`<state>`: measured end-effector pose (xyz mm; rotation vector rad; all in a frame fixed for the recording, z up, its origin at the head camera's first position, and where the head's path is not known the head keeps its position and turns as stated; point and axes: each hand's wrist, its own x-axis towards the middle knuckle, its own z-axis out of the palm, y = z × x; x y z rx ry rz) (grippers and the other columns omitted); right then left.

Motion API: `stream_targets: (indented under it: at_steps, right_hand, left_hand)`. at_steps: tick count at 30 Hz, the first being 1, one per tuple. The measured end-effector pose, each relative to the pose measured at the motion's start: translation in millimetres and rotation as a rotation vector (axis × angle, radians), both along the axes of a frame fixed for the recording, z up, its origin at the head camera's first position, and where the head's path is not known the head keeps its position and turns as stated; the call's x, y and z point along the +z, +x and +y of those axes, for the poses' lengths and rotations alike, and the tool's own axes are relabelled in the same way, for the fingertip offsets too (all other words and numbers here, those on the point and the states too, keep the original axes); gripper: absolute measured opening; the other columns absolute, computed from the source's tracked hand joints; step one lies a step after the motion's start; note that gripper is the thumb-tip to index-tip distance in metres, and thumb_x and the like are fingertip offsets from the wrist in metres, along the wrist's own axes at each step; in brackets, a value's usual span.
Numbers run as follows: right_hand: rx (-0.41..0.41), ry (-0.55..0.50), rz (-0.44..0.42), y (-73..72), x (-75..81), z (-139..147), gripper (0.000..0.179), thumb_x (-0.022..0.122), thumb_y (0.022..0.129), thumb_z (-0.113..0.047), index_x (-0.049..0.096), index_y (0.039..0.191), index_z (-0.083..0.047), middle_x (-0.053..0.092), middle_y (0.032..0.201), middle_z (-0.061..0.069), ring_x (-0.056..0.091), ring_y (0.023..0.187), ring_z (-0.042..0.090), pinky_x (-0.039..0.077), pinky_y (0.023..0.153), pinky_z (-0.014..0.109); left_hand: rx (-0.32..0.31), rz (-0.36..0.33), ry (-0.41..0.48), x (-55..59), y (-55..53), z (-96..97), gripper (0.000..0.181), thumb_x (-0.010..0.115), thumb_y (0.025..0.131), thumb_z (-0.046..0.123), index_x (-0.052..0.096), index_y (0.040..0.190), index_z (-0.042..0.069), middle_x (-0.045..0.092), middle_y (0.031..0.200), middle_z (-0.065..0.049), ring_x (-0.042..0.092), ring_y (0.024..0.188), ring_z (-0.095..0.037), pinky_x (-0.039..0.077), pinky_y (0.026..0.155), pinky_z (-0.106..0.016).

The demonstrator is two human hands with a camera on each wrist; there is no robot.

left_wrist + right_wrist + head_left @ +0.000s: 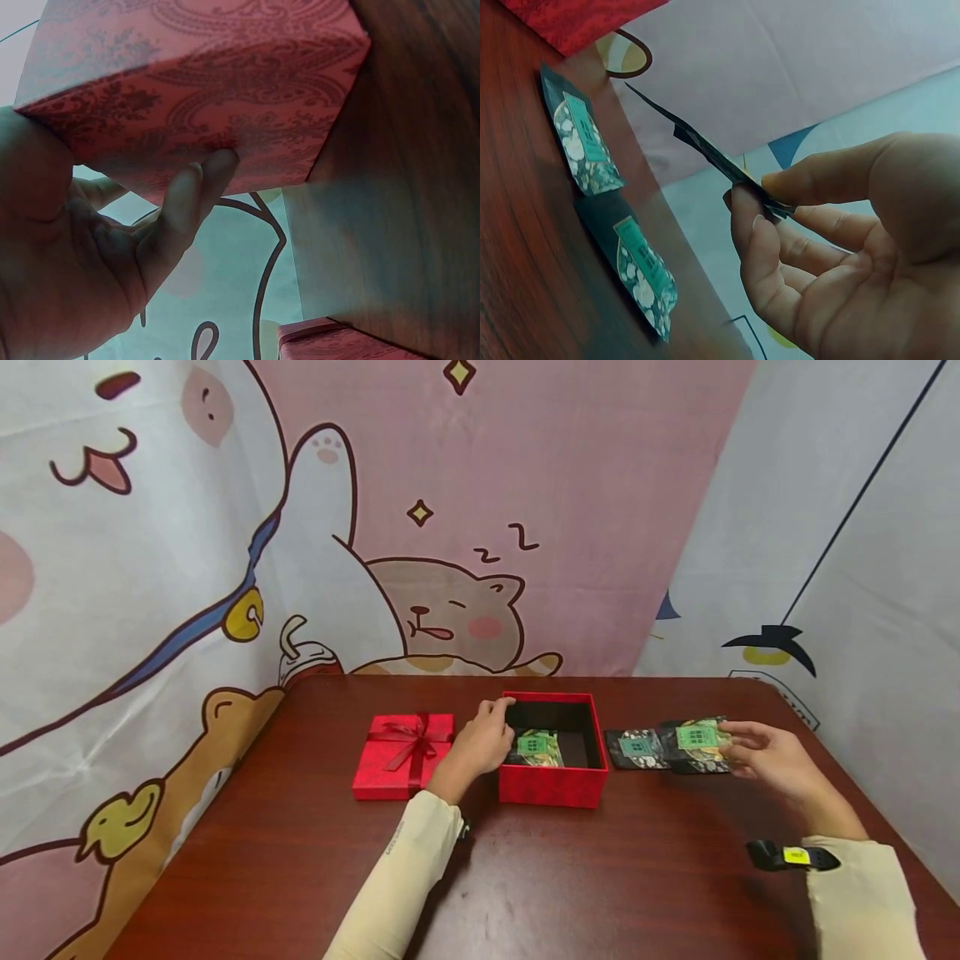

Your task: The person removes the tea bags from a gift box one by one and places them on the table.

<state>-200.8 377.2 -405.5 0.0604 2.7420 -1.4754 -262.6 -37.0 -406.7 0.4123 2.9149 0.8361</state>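
Note:
A red open gift box (553,787) with a dark inside stands on the table, a black packet with a green label (537,747) lying in it. My left hand (482,737) holds the box at its left wall; in the left wrist view its fingertips (221,161) touch the patterned outer side, and the thumb's tip is hidden. To the right, my right hand (765,758) pinches a similar packet (712,156) between thumb and fingers, above the table. Below it lie two more packets, the nearer to the box (583,139) and the farther one (641,270).
The red lid with a ribbon bow (405,758) lies left of the box. Beneath everything is a brown wooden table (570,877). A cartoon-printed cloth (600,510) hangs behind the table's back edge.

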Motion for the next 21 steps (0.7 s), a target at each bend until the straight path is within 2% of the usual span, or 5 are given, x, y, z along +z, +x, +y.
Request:
stream_targets:
  at_steps: [8,16,21]
  right_hand:
    - [-0.040,-0.091,-0.029,1.6,-4.7,13.9,0.054,0.061,0.097,-0.015,0.038,0.139,0.012,0.062,0.090,-0.021,0.066,0.079,0.005,0.057,0.068,0.030]
    - [-0.070,-0.048,-0.036,-0.5,-14.0,34.2,0.060,0.056,0.100,-0.016,0.029,0.143,0.016,0.059,0.090,-0.022,0.063,0.078,0.000,0.056,0.067,0.030]
    - [-0.081,-0.081,-0.063,1.0,-19.7,49.0,0.052,0.057,0.100,-0.018,0.038,0.138,0.011,0.061,0.088,-0.025,0.062,0.078,0.001,0.055,0.066,0.028]
  left_hand:
    - [-0.003,0.004,0.010,-0.3,-1.3,-0.2,0.050,0.047,0.101,0.021,0.036,0.150,0.021,0.041,0.145,-0.012,0.063,0.102,-0.036,0.048,0.095,-0.047]
    - [-0.006,0.013,0.010,1.8,-3.2,-0.5,0.049,0.047,0.101,0.020,0.036,0.149,0.021,0.041,0.145,-0.013,0.063,0.097,-0.035,0.049,0.092,-0.046]
    - [0.002,-0.005,0.006,0.8,-0.8,0.2,0.049,0.046,0.102,0.022,0.036,0.150,0.022,0.041,0.146,-0.012,0.062,0.102,-0.035,0.048,0.095,-0.047]
